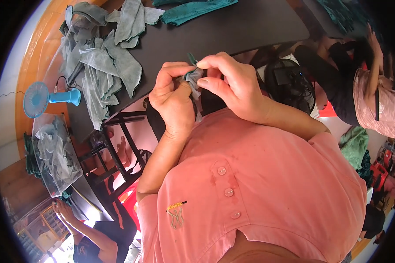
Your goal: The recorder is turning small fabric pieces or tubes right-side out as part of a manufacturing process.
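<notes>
Both my hands meet in front of my chest, near the table's front edge, over a small piece of grey-green cloth (193,79) with a dark green tip. My left hand (173,92) is closed, its thumb and fingers gripping the cloth from the left. From the right, my right hand (230,81) pinches at the cloth's upper end, index finger and thumb bent toward it. Part of the cloth hangs below, between the hands. What lies inside its folds is hidden.
Grey-green cloth pieces (114,65) lie heaped on the dark table (197,38); teal pieces (197,12) lie at its far edge. A blue fan (36,100) stands left, near a clear bin (57,153) of cloth. Other people's hands (65,212) show lower left and far right.
</notes>
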Available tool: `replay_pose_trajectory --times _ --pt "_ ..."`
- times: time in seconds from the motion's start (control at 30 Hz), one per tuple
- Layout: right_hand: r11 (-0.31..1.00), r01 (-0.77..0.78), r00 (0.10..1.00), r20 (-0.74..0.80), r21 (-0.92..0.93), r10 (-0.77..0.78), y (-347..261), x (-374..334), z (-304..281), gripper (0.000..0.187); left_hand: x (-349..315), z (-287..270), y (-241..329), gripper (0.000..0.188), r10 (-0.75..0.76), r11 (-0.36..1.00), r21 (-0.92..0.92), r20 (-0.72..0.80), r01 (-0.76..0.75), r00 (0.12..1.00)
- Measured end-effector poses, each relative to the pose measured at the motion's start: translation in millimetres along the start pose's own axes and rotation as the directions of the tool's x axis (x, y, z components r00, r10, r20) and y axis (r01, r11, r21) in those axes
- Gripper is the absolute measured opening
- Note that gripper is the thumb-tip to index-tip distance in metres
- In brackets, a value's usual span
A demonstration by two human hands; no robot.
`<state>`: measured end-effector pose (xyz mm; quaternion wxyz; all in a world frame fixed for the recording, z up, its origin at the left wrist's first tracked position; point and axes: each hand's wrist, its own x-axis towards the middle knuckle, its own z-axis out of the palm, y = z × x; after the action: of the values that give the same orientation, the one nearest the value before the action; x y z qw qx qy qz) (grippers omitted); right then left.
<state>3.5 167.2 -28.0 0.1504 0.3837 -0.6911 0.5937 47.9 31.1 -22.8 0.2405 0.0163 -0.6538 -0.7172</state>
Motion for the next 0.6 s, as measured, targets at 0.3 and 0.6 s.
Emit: replay_pose_trajectory --times 0.3,0.6 --pt "0.919 0.288 0.952 -0.022 -0.269 -0.304 12.5 10.2 5.7 0.021 -12.5 1.8 3.4 0.028 -0.011 0.993 0.121 -0.046 0.017 0.999" --pt "0.997 0.055 0.997 -0.042 -0.062 -0.058 3.3 -2.3 0.6 0.023 -6.3 1.5 3.0 0.034 0.108 0.989 0.105 -0.028 -0.104 0.994"
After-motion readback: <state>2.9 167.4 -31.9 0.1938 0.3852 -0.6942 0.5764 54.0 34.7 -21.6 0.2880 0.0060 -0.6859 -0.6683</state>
